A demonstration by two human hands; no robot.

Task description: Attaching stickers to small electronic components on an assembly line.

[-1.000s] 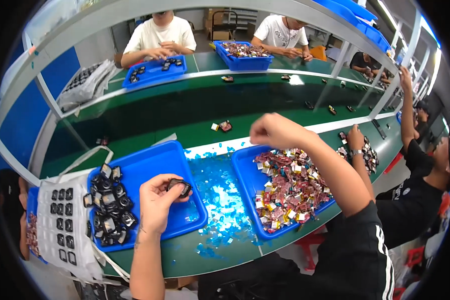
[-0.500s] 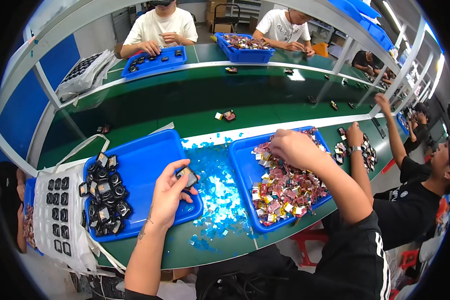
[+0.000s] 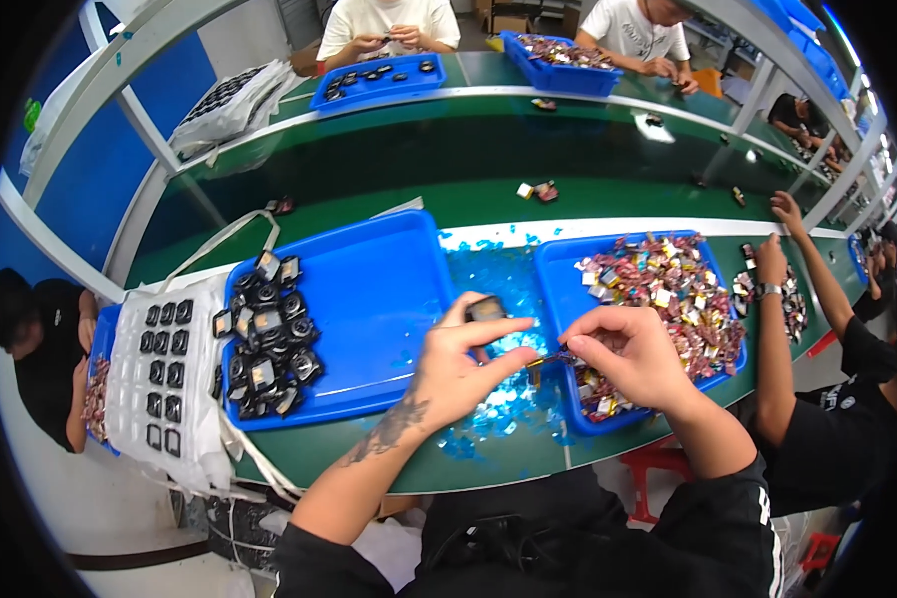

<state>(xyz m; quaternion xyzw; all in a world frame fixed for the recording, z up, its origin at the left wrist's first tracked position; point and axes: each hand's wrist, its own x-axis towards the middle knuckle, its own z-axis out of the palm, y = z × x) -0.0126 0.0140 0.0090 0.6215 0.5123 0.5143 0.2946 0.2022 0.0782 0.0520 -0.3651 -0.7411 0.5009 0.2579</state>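
My left hand (image 3: 447,374) is closed on a small black square casing (image 3: 485,310), held between its fingers over the gap between two blue trays. Close by on the right, my right hand (image 3: 636,361) pinches a small circuit board with a yellowish part (image 3: 546,360). The left thumb reaches to the board's near end; whether it touches cannot be made out. Under the hands lie many shiny blue film pieces (image 3: 508,407). The left blue tray (image 3: 369,261) carries a heap of black casings (image 3: 265,334). In the right blue tray (image 3: 560,289) lies a pile of small reddish boards (image 3: 683,284).
At the left, a white moulded tray (image 3: 130,399) holds rows of black frames. Beyond a white ledge runs a green belt (image 3: 389,169) with scattered parts. Two people sit across it with blue trays. To my right, a co-worker's arms (image 3: 775,339) reach over black parts (image 3: 795,309).
My right hand has come out of the pile of boards and left toward my left hand, now with a board. The left hand has turned, keeping the casing. The whole view has shifted.
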